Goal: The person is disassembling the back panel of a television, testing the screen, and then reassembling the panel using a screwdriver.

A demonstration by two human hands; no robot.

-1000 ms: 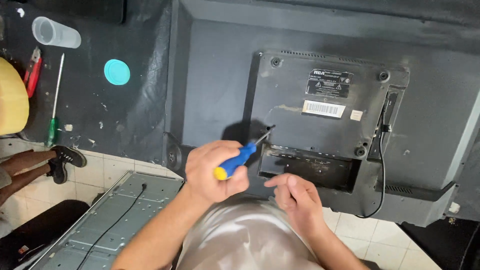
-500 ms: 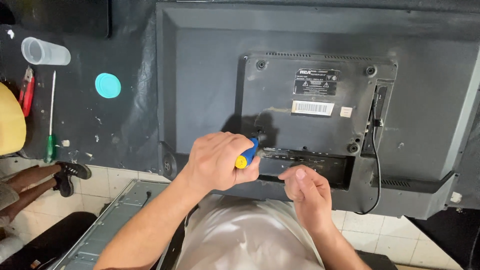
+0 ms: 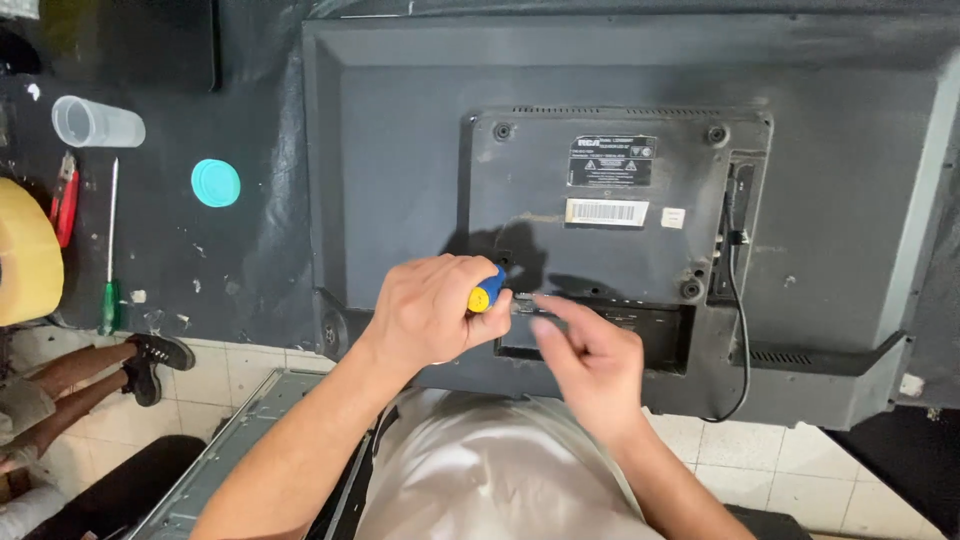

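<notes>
A dark grey television [image 3: 400, 150] lies face down on a black workbench, its raised rear panel [image 3: 590, 250] facing up. My left hand [image 3: 430, 310] is closed around a screwdriver with a blue and yellow handle [image 3: 487, 292], held low at the panel's near edge. My right hand [image 3: 590, 350] is beside it, fingertips pinching the screwdriver's shaft near the tip, just above the recessed connector bay [image 3: 650, 335]. The tip itself is hidden by my fingers.
A black cable [image 3: 742, 330] runs down the panel's right side. On the bench at left are a clear plastic cup [image 3: 95, 122], a teal lid [image 3: 215, 183], a green-handled screwdriver [image 3: 108, 270], red pliers [image 3: 64, 205] and a yellow tape roll [image 3: 25, 255]. Another person's legs [image 3: 100, 365] are at lower left.
The screwdriver has swung from pointing up at the panel to lying low along its near edge. My right hand has come up to pinch its shaft.
</notes>
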